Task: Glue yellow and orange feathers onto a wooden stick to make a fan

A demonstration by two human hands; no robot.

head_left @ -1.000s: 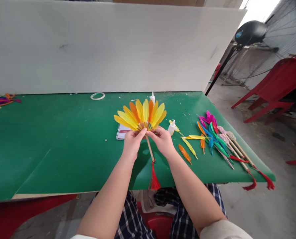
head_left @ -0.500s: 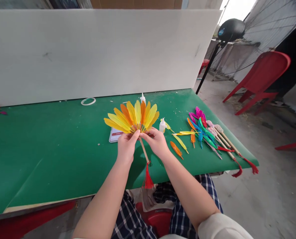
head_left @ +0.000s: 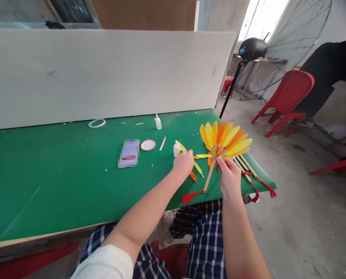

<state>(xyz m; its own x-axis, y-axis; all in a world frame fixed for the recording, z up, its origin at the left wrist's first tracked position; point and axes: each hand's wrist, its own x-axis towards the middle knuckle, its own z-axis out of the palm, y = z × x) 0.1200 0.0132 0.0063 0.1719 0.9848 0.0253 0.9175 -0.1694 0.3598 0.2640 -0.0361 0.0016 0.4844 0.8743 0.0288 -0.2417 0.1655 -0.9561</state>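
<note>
The right hand (head_left: 230, 176) holds the feather fan (head_left: 225, 141) up in the air, over the front right corner of the table (head_left: 59, 174). Its thumb and fingers are closed tight on the thin wooden stick (head_left: 209, 179), just under the feathers. The yellow and orange feathers spread out wide at the top. The stick slants down and to the left from there. A red tassel (head_left: 190, 197) hangs off its low end, close to the front edge of the table.

The left hand (head_left: 183, 162) is just to the left of the fan, low over the table. Its fingers are curled in, with the back of the hand facing up. A yellow feather (head_left: 201, 156) pokes out from under it and points right at the fan. The hand hides its fingers, so it is not clear if they grip that feather. An orange feather (head_left: 193, 177) lies just below this hand, and a small glue bottle (head_left: 176, 149) stands right beside it.

More sticks with tassels (head_left: 248, 166) lie along the right edge, under the fan.

Farther left on the table are a round lid (head_left: 148, 145), a blurred card (head_left: 128, 153), 1 more glue bottle (head_left: 158, 122) and a white ring (head_left: 97, 123) near the back edge.
</note>
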